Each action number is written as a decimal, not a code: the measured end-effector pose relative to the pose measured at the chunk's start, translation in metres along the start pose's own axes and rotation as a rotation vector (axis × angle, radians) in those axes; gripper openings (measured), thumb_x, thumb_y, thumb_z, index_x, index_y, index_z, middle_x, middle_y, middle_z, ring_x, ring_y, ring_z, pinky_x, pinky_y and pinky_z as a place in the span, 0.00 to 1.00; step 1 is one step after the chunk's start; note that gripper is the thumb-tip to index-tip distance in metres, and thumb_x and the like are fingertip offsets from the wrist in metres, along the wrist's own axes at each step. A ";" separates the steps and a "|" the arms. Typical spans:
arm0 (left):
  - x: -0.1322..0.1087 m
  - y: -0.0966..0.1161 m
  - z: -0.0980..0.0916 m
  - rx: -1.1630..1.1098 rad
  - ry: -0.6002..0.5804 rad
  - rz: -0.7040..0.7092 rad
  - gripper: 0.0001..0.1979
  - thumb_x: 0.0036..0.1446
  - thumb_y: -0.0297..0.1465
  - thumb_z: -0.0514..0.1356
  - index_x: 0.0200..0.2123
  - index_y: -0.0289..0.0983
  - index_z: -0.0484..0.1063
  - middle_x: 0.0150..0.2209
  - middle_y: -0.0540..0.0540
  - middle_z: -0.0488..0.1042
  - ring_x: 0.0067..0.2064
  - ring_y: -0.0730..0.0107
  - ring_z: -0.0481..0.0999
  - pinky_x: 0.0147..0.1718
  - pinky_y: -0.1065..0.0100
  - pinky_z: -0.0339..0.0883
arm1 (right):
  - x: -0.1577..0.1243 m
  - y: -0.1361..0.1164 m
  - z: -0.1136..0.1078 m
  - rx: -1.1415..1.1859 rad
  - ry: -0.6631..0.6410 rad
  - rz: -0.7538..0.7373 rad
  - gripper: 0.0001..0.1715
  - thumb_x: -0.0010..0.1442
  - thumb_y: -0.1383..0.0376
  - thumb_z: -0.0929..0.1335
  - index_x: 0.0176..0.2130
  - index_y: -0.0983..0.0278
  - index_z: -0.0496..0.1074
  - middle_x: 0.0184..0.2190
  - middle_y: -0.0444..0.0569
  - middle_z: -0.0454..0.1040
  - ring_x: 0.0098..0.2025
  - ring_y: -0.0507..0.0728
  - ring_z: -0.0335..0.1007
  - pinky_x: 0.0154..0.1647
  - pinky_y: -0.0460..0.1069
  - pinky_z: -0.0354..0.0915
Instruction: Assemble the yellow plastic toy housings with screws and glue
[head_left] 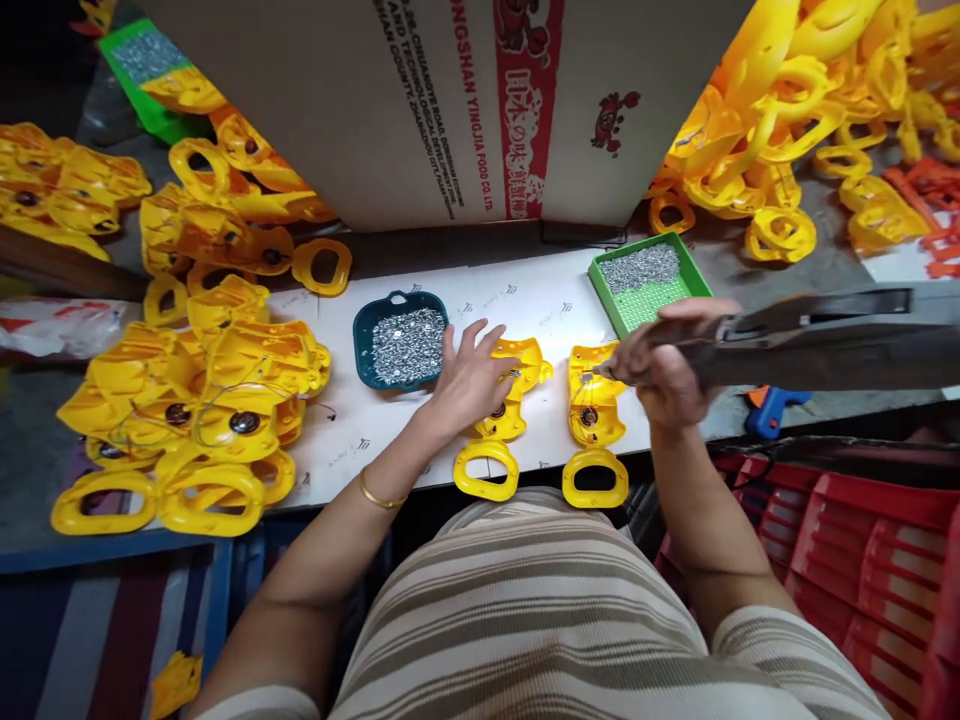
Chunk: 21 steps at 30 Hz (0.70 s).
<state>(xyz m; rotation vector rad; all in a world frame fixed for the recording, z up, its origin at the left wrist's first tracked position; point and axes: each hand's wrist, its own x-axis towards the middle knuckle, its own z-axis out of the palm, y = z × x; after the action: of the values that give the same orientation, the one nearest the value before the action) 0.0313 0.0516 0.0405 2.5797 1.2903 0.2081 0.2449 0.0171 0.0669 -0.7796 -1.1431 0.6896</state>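
My right hand (675,365) is wrapped around a dark electric screwdriver (817,345), held nearly level. Its thin tip points left and meets the upper part of a yellow plastic toy shell (596,412), which has wires and a round dark metal part inside. Beside it lies a second yellow shell (514,415), partly hidden by my left hand (472,380). That hand hovers over or rests on this shell, fingers spread; contact is unclear. Each shell has a loop-shaped handle at its near end. Just left of my left hand stands a dark teal basket (361,345) of small screws.
A green tray (621,312) of small metal pieces sits behind my right hand. Yellow shells (202,400) are piled left, more yellow parts (750,150) back right. A large carton (450,110) blocks the back. A blue tool (772,412) and red crate (847,540) are right.
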 end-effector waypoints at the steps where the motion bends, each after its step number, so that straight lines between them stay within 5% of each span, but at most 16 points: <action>1: 0.001 0.004 -0.004 -0.011 0.040 0.003 0.10 0.59 0.31 0.59 0.43 0.43 0.79 0.59 0.41 0.67 0.62 0.44 0.58 0.59 0.35 0.46 | -0.001 -0.006 -0.009 0.008 0.055 0.002 0.13 0.56 0.58 0.70 0.42 0.55 0.67 0.18 0.36 0.62 0.15 0.49 0.59 0.15 0.46 0.60; 4: 0.006 0.026 -0.007 -0.098 0.136 0.030 0.12 0.62 0.33 0.56 0.45 0.40 0.77 0.48 0.42 0.75 0.52 0.55 0.67 0.51 0.51 0.62 | -0.009 -0.014 -0.032 -0.016 0.210 0.049 0.12 0.55 0.59 0.70 0.39 0.57 0.67 0.17 0.35 0.61 0.15 0.49 0.58 0.16 0.46 0.60; 6: 0.012 0.045 0.001 -0.133 0.081 0.081 0.14 0.63 0.35 0.56 0.47 0.37 0.76 0.40 0.42 0.76 0.45 0.59 0.69 0.43 0.59 0.66 | -0.015 -0.013 -0.043 -0.061 0.269 0.044 0.12 0.54 0.59 0.71 0.38 0.57 0.67 0.17 0.36 0.62 0.15 0.49 0.58 0.16 0.47 0.60; 12: 0.031 0.077 0.025 -0.072 -0.128 0.021 0.14 0.60 0.36 0.60 0.47 0.35 0.75 0.38 0.41 0.77 0.42 0.59 0.74 0.36 0.64 0.66 | -0.029 -0.008 -0.062 -0.182 0.216 0.051 0.12 0.54 0.58 0.72 0.39 0.55 0.69 0.18 0.38 0.64 0.15 0.51 0.61 0.17 0.49 0.61; 21: 0.043 0.090 0.029 -0.516 -0.052 -0.138 0.06 0.56 0.28 0.60 0.37 0.37 0.76 0.32 0.50 0.79 0.30 0.74 0.74 0.32 0.73 0.63 | -0.031 0.008 -0.055 -0.082 0.156 -0.010 0.14 0.57 0.59 0.69 0.43 0.56 0.65 0.20 0.36 0.63 0.19 0.51 0.65 0.21 0.49 0.64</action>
<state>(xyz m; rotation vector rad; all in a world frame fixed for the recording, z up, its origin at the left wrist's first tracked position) 0.1332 0.0295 0.0392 2.0435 1.2003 0.3874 0.2889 -0.0132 0.0320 -0.8811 -1.0379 0.5662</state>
